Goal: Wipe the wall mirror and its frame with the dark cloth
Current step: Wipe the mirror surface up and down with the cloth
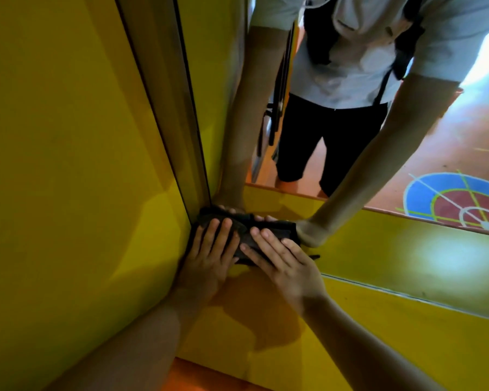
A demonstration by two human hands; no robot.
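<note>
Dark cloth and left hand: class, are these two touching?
Touching. The head view shows the left hand with straight fingers laid flat on the dark cloth, with no gap between them.

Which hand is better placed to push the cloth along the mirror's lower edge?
Probably right: the right hand presses the cloth at its outer end; the left hand sits against the frame.

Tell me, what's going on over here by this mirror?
A person is cleaning a wall mirror. Both hands, the left hand and the right hand, press a dark cloth flat against the glass with straight fingers. The cloth sits low on the mirror, right against the frame along its left edge. The person's arms and body show in the reflection above.
</note>
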